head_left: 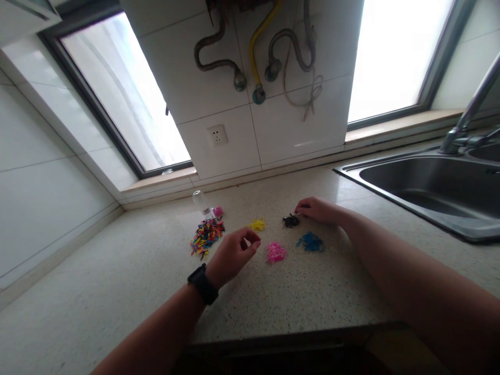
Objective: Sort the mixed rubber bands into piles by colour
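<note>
1. The right hand point(317, 210) is stretched out across the speckled countertop point(117, 291), fingertips down at the little black pile point(291, 221). Fingers look bunched together right at the pile's edge, touching it or pinching a piece of it. It's too small to say whether anything is actually in the grip.
2. The left hand point(233, 254) hovers above the counter between the mixed multicoloured heap point(207, 236) and the pink pile point(275, 252), thumb and forefinger pressed together like a pinch. There might be a tiny piece in there, but I honestly can't tell.
3. The layout makes sense as colour groups: one jumbled heap on the left, then separate single-colour piles well apart from each other, namely a yellow pile point(258, 225), the pink one, the black one and a blue pile point(310, 242). The spacing keeps the colours from mixing.
4. A small clear bottle point(201, 201) with a pink cap point(217, 211) beside it sits just behind the mixed heap.
5. What the pieces are (tiny bands? clips?) is hard to make out. The steel sink point(429, 190) and tap point(469, 117) are cut off at the right edge, and the bright windows wash out everything outside. A black watch point(203, 284) is on the left wrist.
</note>
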A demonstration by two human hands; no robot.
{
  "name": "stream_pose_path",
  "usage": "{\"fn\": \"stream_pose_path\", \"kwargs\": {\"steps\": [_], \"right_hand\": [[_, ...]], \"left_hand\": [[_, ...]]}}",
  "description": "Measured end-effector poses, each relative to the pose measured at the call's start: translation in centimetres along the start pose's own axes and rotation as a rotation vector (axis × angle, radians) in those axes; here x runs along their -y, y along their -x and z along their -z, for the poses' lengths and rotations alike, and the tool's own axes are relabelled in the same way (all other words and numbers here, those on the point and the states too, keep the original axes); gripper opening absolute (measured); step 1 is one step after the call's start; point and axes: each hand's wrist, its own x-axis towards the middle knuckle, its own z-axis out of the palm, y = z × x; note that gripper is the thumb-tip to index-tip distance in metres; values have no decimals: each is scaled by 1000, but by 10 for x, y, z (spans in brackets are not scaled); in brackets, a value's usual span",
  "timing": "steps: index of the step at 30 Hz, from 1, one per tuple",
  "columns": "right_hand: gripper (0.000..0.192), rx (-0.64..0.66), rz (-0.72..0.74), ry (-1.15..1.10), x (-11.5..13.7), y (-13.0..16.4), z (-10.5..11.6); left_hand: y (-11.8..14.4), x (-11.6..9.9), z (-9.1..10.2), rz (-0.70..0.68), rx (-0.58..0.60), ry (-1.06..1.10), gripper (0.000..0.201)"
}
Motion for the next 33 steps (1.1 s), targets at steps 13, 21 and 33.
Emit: {"fn": "stream_pose_path", "kwargs": {"steps": [13, 21, 33], "right_hand": [[31, -14, 5, 53, 3, 0, -1], [33, -10, 6, 58, 0, -1, -2], [34, 12, 9, 40, -8, -5, -3]], "left_hand": [[5, -9, -11, -149, 67, -342, 11], [6, -3, -12, -229, 100, -366, 26], [46, -45, -46, -765, 256, -439, 12]]}}
